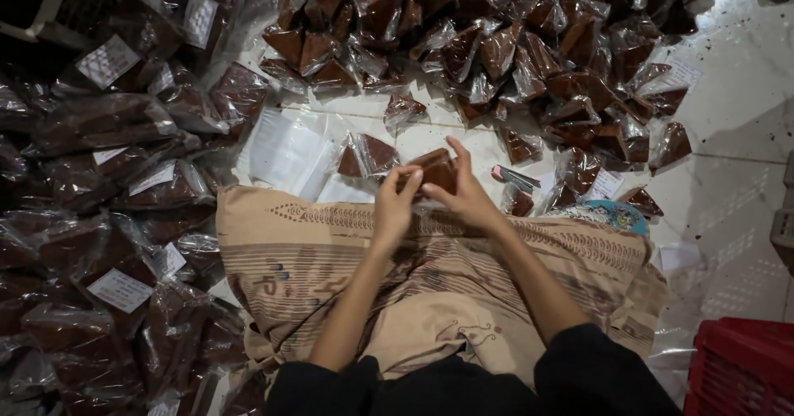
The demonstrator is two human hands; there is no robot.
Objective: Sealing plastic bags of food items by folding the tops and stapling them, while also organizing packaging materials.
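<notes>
While both hands meet above the beige patterned cloth [430,275], the left hand [395,205] and right hand [463,193] each close a grip on the brown wedge-shaped block in clear plastic [436,168] between their fingertips.

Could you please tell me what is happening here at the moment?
A person sits on the floor with a patterned cloth over the lap. The left hand and right hand together hold a small brown packet in clear wrap. Many similar wrapped packets lie heaped ahead and to the left, with empty clear bags nearby.
</notes>
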